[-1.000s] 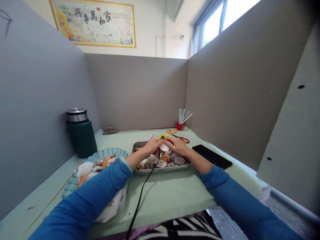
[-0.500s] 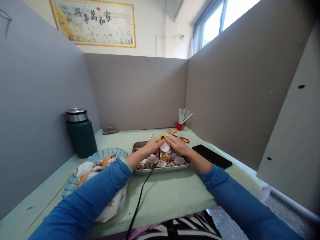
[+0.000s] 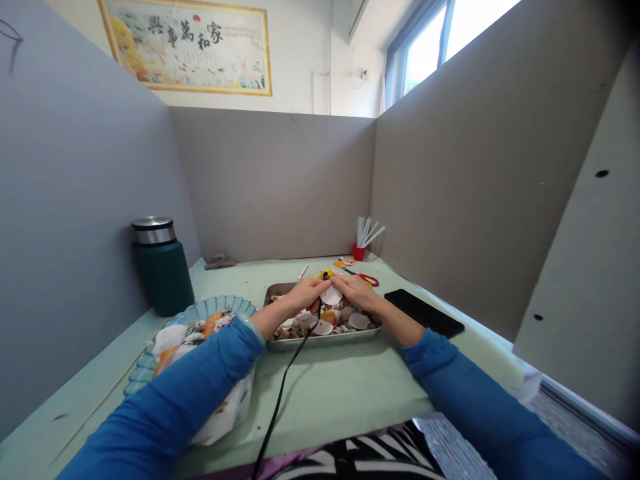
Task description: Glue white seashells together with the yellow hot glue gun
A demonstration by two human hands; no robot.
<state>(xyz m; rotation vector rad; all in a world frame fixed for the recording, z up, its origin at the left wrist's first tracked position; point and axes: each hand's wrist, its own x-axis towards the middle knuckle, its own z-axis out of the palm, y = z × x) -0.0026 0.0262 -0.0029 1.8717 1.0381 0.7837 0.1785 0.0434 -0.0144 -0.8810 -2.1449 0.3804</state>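
My left hand (image 3: 307, 292) and my right hand (image 3: 353, 291) meet over the metal tray (image 3: 320, 342), fingers closed together on a white seashell (image 3: 331, 296). Their fingertips are partly hidden behind the shell. Just beyond the hands shows a yellow tool (image 3: 326, 274), possibly a glue gun; most of it is covered. A black cord (image 3: 284, 383) runs from beneath my left hand toward me across the table. Many small shells (image 3: 324, 327), white, orange and brown, fill the tray.
A blue scalloped dish (image 3: 207, 307) of shells stands left, with a green flask (image 3: 163, 273) behind. Red-handled scissors (image 3: 369, 280), a black phone (image 3: 424, 312) and a red cup (image 3: 359, 253) of white sticks lie to the right. Grey partitions (image 3: 273, 183) enclose the table.
Both hands stay together on the shell over the tray, with only a very slight shift of the fingers. Everything else lies as before.
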